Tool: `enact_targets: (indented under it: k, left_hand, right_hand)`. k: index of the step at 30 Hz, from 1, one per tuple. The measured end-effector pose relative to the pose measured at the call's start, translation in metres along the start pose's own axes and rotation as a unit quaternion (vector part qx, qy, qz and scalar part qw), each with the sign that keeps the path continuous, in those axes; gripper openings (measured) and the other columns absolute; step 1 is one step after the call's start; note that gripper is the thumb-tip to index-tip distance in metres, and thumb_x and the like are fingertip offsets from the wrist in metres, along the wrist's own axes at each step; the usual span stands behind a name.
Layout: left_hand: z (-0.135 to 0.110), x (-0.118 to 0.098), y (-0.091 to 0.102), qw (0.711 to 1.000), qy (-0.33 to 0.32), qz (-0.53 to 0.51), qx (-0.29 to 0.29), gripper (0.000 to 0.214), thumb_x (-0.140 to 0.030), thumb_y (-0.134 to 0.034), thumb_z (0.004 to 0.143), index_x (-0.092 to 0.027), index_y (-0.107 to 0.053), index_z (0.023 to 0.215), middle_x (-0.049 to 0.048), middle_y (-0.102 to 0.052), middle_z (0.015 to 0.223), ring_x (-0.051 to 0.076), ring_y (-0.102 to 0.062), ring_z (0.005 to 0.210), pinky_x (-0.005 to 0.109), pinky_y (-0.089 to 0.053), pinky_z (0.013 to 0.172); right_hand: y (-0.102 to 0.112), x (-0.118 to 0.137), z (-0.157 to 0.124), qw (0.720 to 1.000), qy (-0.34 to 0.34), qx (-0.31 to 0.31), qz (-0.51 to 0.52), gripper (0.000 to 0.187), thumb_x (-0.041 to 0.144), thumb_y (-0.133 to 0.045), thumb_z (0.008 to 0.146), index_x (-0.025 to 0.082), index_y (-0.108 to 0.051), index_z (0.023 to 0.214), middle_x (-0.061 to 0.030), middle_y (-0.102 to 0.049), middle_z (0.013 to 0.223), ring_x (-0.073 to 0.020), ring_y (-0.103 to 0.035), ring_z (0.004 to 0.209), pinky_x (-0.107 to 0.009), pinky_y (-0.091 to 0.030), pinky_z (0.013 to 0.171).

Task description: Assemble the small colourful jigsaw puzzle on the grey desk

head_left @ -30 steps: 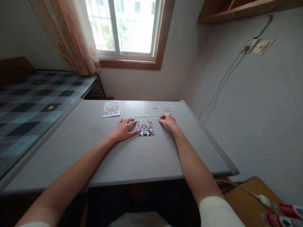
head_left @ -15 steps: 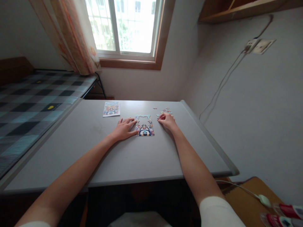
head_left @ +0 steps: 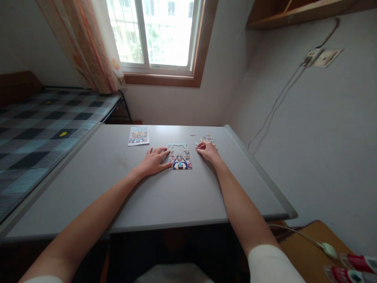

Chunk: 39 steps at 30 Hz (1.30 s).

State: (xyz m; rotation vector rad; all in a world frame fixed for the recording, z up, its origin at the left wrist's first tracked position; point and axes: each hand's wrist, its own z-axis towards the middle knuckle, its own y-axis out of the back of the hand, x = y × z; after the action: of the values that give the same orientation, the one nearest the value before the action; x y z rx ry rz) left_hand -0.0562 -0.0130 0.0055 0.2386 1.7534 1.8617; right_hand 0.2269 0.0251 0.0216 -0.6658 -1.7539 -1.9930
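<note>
Multicoloured jigsaw (head_left: 181, 163), central on the worktop (head_left: 165, 200): border and base joined, upper middle unfilled. Left hand (head_left: 153, 160): we are resting spread fingers on its left edge. Right hand (head_left: 208, 151): we are holding fingers narrow, grip indiscernible, beside loose pieces (head_left: 209, 139) towards the far right corner.

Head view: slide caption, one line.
Left hand at the edge of a partly assembled jigsaw; right hand beside loose pieces.

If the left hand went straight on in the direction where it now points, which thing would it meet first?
Most likely the partly assembled puzzle: the left hand reaches its left edge, though exact contact is hard to judge.
</note>
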Motion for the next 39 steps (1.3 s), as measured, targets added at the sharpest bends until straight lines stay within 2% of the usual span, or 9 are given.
enact_targets:
  k: [5,8,12,15,19,23,39]
  left_hand:
    - [0.0,0.0,0.0,1.0,-0.001,0.0,-0.004,0.067,-0.065,-0.043,0.088,-0.026,-0.044,0.144,0.0087,-0.041,0.149,0.033,-0.033,0.138,0.056,-0.013,0.116]
    - [0.0,-0.001,0.0,1.0,-0.001,-0.001,-0.002,0.068,-0.064,-0.043,0.088,-0.025,-0.044,0.143,0.0091,-0.04,0.149,0.032,-0.033,0.138,0.056,-0.013,0.116]
    - [0.0,-0.001,0.001,1.0,-0.002,0.0,0.001,0.068,-0.064,-0.043,0.088,-0.024,-0.044,0.143,0.0092,-0.04,0.149,0.031,-0.034,0.138,0.056,-0.013,0.116]
    - [0.0,-0.002,0.001,1.0,0.0,0.001,0.0,0.067,-0.065,-0.042,0.088,-0.025,-0.044,0.143,0.0085,-0.04,0.149,0.031,-0.034,0.137,0.055,-0.012,0.116]
    - [0.0,-0.001,0.001,1.0,0.002,0.002,-0.001,0.067,-0.065,-0.043,0.088,-0.026,-0.045,0.143,0.0082,-0.041,0.149,0.032,-0.034,0.137,0.055,-0.012,0.116]
    - [0.0,-0.001,0.0,1.0,-0.002,0.005,-0.002,0.067,-0.065,-0.042,0.088,-0.026,-0.044,0.143,0.0082,-0.041,0.149,0.032,-0.034,0.137,0.055,-0.012,0.116]
    - [0.001,0.001,-0.001,1.0,-0.003,0.008,-0.003,0.067,-0.065,-0.042,0.089,-0.026,-0.044,0.143,0.0083,-0.04,0.149,0.031,-0.035,0.137,0.055,-0.012,0.116]
  right_hand:
    - [-0.002,-0.002,0.002,1.0,-0.003,-0.004,0.011,0.01,0.025,-0.07,0.071,0.022,-0.067,0.08,0.0007,-0.072,0.08,-0.0185,-0.065,0.085,-0.04,-0.038,0.091]
    - [-0.003,-0.003,0.005,0.996,-0.003,-0.001,0.086,0.011,0.023,-0.07,0.067,0.019,-0.066,0.077,-0.0023,-0.071,0.077,-0.0199,-0.065,0.082,-0.037,-0.043,0.084]
    - [-0.005,0.0,0.007,0.955,0.018,0.013,0.297,0.024,0.034,-0.07,0.065,0.017,-0.065,0.082,-0.0071,-0.073,0.084,-0.0197,-0.066,0.082,-0.03,-0.046,0.073]
    - [-0.009,0.002,0.006,0.931,0.02,0.027,0.363,0.033,0.043,-0.07,0.064,0.018,-0.066,0.086,-0.0078,-0.074,0.09,-0.0175,-0.065,0.081,-0.027,-0.045,0.069]
    - [-0.014,0.005,0.003,0.932,0.013,0.053,0.36,0.035,0.044,-0.07,0.064,0.017,-0.068,0.087,-0.0081,-0.074,0.09,-0.0152,-0.063,0.076,-0.027,-0.045,0.068]
    - [-0.014,0.006,0.002,0.938,0.015,0.048,0.344,0.037,0.046,-0.07,0.063,0.016,-0.07,0.085,-0.0087,-0.073,0.086,-0.0156,-0.062,0.075,-0.028,-0.046,0.068]
    - [-0.015,0.006,0.003,0.926,0.018,0.055,0.374,0.034,0.042,-0.073,0.059,0.015,-0.073,0.081,-0.0079,-0.073,0.079,-0.0154,-0.058,0.069,-0.03,-0.044,0.067]
